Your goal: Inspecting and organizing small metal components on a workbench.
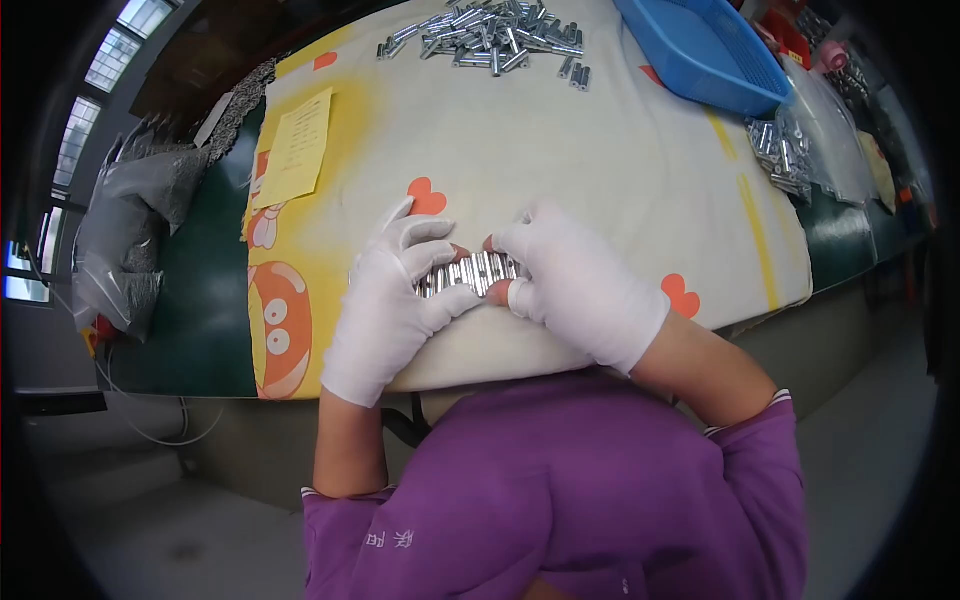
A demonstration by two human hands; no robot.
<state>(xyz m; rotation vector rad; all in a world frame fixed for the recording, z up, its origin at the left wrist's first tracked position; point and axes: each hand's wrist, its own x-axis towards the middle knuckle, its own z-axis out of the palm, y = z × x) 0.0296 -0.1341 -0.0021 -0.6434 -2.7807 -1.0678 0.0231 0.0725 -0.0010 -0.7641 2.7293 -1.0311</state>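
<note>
A row of short, shiny metal tubes lies side by side on the cloth near the table's front edge. My left hand, in a white glove with bare fingertips, closes round the row's left end, thumb on the near side and fingers on the far side. At the right end my right hand, gloved the same way, pinches the tubes between thumb and fingers. The palms hide both ends of the row. At the far side of the cloth lies a loose heap of similar metal tubes.
A patterned cloth covers the green table. At the far right stands a blue plastic basket, with bagged metal parts beside it. A yellow paper sheet lies at left, near clear plastic bags of grey parts.
</note>
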